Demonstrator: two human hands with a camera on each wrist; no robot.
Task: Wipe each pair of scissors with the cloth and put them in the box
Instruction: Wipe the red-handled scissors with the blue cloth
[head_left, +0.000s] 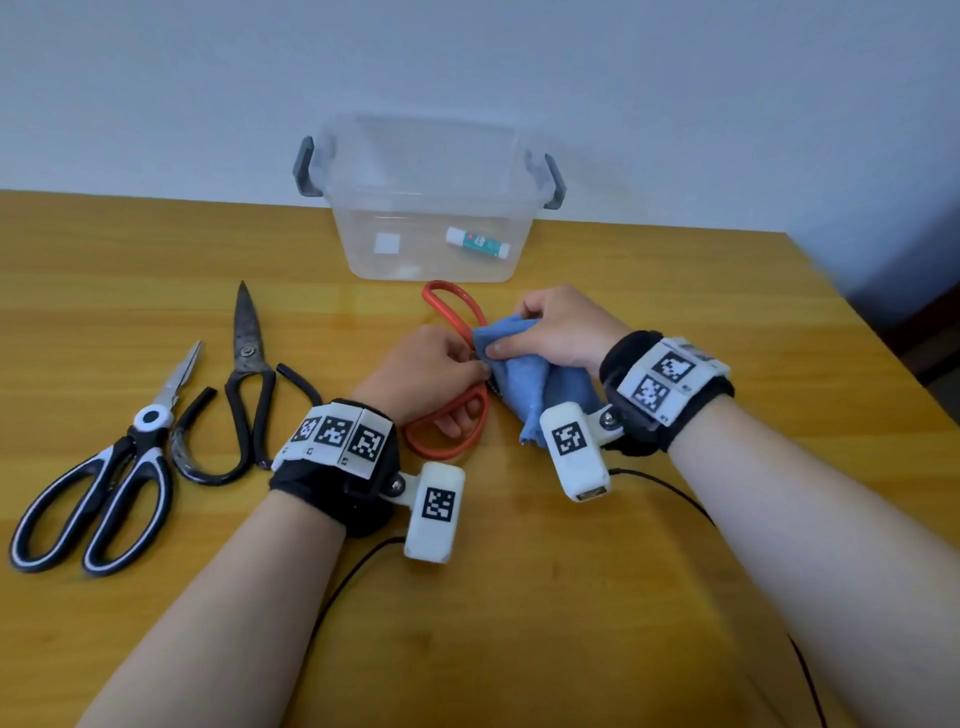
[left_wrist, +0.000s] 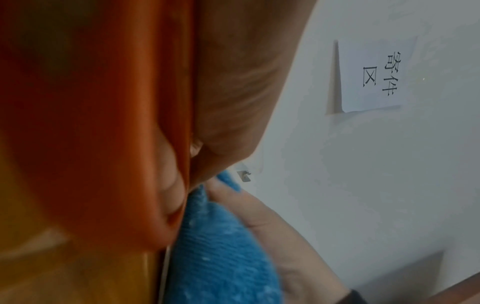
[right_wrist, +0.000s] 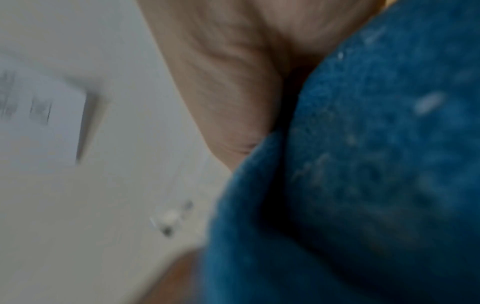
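Observation:
Red-handled scissors (head_left: 451, 306) lie at the table's middle in front of the clear box (head_left: 431, 208). My left hand (head_left: 431, 371) grips them through the near handle loop (head_left: 447, 452), fingers curled. My right hand (head_left: 553, 332) pinches the blue cloth (head_left: 524, 374) wrapped over the blades, which are hidden. The left wrist view shows the red handle (left_wrist: 103, 123) close up, beside the cloth (left_wrist: 221, 257). Blue cloth (right_wrist: 363, 164) fills the right wrist view. Black-and-white scissors (head_left: 104, 478) and old black-handled scissors (head_left: 249, 384) lie at the left.
The box holds a glue stick (head_left: 478, 242) and has grey handles (head_left: 306, 166). It stands against the pale wall at the wooden table's (head_left: 519, 597) far edge. Black cables (head_left: 675, 499) trail from both wrist cameras. The table's right edge falls away at the right.

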